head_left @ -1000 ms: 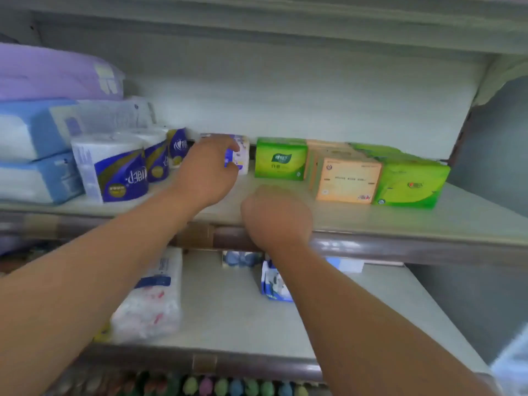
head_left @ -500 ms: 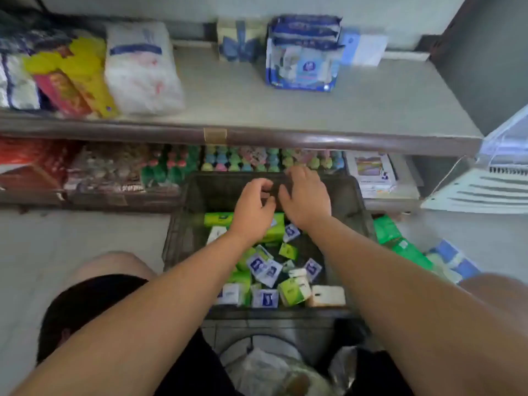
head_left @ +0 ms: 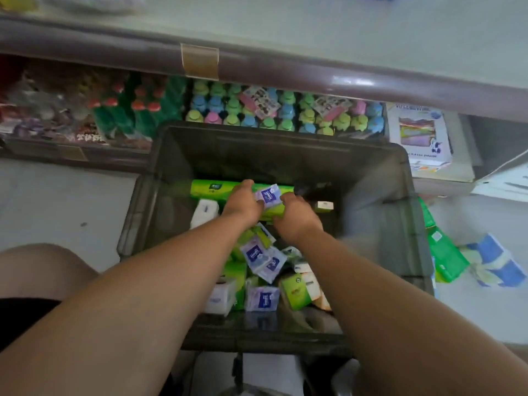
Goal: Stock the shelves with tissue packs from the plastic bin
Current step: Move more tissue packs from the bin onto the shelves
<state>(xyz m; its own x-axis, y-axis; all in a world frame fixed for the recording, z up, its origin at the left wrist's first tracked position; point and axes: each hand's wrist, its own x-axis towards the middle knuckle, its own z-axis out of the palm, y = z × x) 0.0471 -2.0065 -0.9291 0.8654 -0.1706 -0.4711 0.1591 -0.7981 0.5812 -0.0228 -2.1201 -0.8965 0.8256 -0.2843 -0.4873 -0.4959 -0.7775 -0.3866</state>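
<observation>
Hands hovered above the bin point(head_left: 411, 230) 0.5 s ago and have now dropped inside: the next pickup has begun. L hand point(head_left: 243, 204) & R hand point(head_left: 297, 218) clamp a small purple tissue pack point(head_left: 268, 195) at bin centre, atop a long green pack point(head_left: 211, 188). Loose packs point(head_left: 261, 298) (purple, green, white) are heaped toward the bin's near wall.
</observation>
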